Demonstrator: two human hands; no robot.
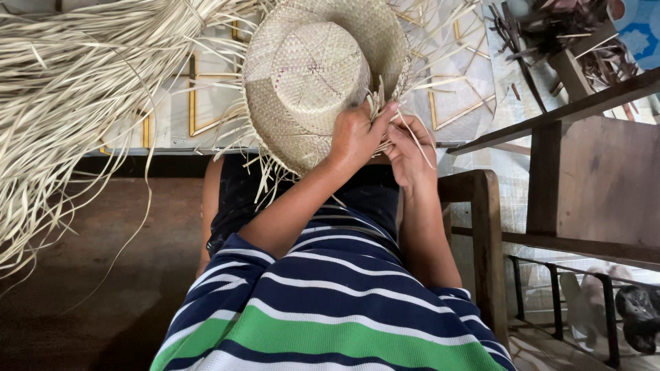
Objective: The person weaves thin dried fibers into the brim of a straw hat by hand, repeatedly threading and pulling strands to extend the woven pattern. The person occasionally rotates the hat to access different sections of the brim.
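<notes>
Woven straw hat [309, 75] sits upper centre of frame, crown toward camera. Left hand [354, 137] grips its brim edge; right hand [407, 148] pinches loose brim strands [395, 110]. Straw bundle [62, 89] fills upper left.

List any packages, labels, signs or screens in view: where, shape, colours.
None in view. Only a woven straw hat held by the left hand and right hand, loose pale straw strips at left, and a wooden chair at right.
</notes>
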